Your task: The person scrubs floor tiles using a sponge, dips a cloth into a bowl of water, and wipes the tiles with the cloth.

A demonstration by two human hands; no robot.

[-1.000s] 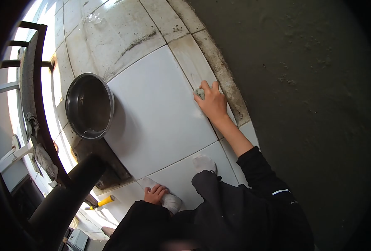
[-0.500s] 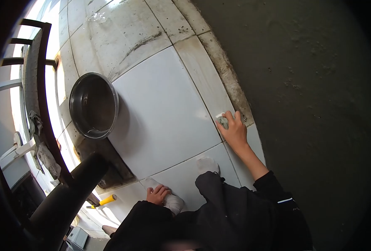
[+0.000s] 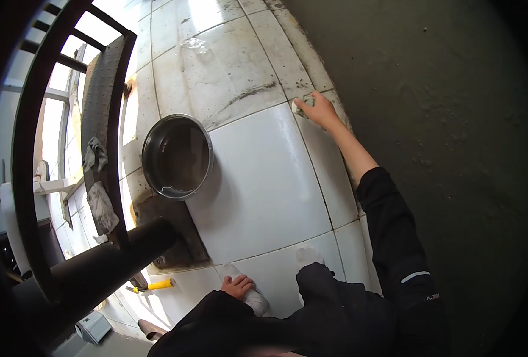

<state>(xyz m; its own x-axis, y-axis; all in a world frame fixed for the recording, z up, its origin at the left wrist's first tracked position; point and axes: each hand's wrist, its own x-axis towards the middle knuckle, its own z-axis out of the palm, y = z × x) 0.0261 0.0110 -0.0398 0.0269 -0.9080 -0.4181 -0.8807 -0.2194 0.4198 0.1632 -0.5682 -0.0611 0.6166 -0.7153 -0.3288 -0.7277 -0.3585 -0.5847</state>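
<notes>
Reaching far forward, my right hand (image 3: pixel 322 113) is closed round a small greyish-green wad (image 3: pixel 303 104); whether it is a rag or a sponge I cannot tell. It presses the wad at the far end of the narrow edge tile (image 3: pixel 323 160), beside the large white tile (image 3: pixel 264 184). My left hand (image 3: pixel 238 287) lies over my foot in a pale sock (image 3: pixel 256 302), its fingers slightly apart and holding no tool. A round metal basin (image 3: pixel 209 160) with murky liquid stands left of the large tile.
Wet grey cement (image 3: pixel 442 119) borders the tiles on the right. At the left, a dark metal post (image 3: pixel 139 244) rises from a base plate (image 3: pixel 183 250) near a stair frame (image 3: pixel 100 89) hung with rags (image 3: pixel 102 208). A yellow-handled tool (image 3: pixel 160 285) lies on the floor.
My right hand has slid the wad forward along the narrow tile, from its near end to its far end. My left hand stays on the foot. The whole view has shifted a little.
</notes>
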